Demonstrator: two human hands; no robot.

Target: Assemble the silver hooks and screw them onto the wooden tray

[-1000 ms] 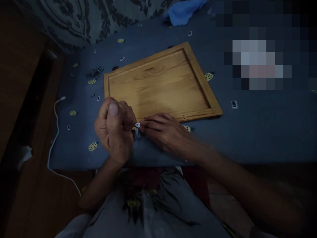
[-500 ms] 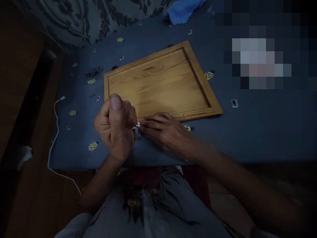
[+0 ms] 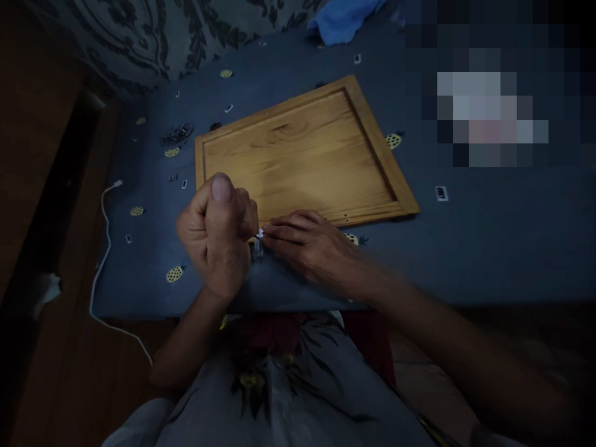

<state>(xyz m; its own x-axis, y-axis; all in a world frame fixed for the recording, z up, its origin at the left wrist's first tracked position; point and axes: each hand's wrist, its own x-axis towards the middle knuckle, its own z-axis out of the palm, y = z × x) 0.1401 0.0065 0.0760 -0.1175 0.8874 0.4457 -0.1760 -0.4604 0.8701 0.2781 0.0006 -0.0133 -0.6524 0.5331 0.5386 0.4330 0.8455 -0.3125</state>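
Note:
A framed wooden panel point(image 3: 298, 158), like a cabinet door, lies flat on the patterned cloth. At its near edge sits a small shiny metal hinge point(image 3: 259, 243), partly hidden between my hands. My left hand point(image 3: 218, 236) is a closed fist, thumb on top, above the panel's near left corner; whatever it grips is hidden. My right hand point(image 3: 310, 245) rests along the near edge with fingers together, its fingertips pressing on the hinge. Two pairs of small dark marks show on the frame right of that hand.
Dark tangled items point(image 3: 177, 133) and small dark bits point(image 3: 174, 178) lie left of the panel. A white cable point(image 3: 108, 230) runs down the left side. A blue cloth point(image 3: 344, 22) lies at the back. The cloth-covered surface point(image 3: 493, 254) extends right; the upper right is pixelated.
My left fist has shifted and turned very slightly. My right hand, the hinge and the panel stay practically where they were.

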